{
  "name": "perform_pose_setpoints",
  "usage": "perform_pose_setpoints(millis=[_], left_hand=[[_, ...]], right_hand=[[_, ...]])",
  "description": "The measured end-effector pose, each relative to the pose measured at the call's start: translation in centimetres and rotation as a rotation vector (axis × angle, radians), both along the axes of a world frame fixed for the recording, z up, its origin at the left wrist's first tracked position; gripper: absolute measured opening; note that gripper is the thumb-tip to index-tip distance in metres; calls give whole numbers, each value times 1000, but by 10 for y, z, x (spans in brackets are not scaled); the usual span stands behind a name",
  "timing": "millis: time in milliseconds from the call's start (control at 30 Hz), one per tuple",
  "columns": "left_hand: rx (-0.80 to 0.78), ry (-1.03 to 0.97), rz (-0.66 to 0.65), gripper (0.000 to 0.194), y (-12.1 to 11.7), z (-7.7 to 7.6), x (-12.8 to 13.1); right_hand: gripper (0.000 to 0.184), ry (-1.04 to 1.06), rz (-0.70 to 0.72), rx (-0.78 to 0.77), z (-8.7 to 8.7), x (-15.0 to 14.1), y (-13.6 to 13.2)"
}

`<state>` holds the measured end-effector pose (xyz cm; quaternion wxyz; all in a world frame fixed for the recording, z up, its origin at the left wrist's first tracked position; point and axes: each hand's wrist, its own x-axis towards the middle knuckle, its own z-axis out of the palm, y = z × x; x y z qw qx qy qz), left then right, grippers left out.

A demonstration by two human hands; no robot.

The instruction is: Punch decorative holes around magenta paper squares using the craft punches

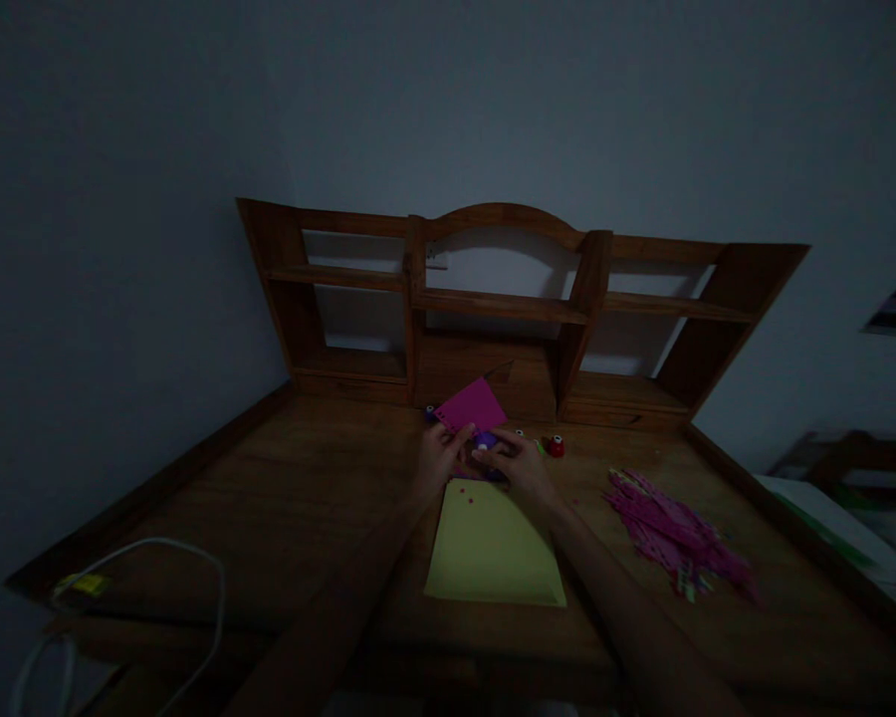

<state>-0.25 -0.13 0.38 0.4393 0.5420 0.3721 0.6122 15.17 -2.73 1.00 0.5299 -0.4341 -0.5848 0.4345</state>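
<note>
Paper (pixel 472 404), pink, juts above left hand (pixel 439 456) pinching it; right hand (pixel 523 462) grips purple punch (pixel 485 439).

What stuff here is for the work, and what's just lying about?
Seems in use:
flat bright-pink paper sheet, in the left hand
small rounded purple gadget, at the right hand
yellow rectangular paper sheet

Probably just lying about:
heap of thin pink strips
small rounded red gadget, maybe a spare
looped white cable

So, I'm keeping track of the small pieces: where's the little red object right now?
In the head view, the little red object sits on the desk, right of the right hand, near the shelf unit.
</note>
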Motion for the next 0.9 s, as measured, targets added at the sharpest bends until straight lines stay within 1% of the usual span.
perform_pose_setpoints(millis=[133,200,333,467,567,633,767,900], left_hand=[[13,10,11,38,-1,-1,1],[21,13,10,38,-2,0,1],[14,23,9,37,-3,-1,2],[-10,14,-17,38,0,-8,3],[-7,28,-28,38,2,-12,3],[-5,34,-53,37,2,-12,3],[-41,33,-115,36,-3,-7,3],[-32,68,-129,37,-6,-4,3]], right_hand=[[58,29,-54,-20,5,-1,-3],[54,26,-61,-16,6,-1,-4],[38,2,-49,4,7,2,-4],[37,25,-48,-21,5,5,1],[39,101,-29,-67,2,6,4],[38,197,9,-112,3,5,3],[36,345,95,-199,8,2,-2],[33,438,145,-223,10,2,-3]])
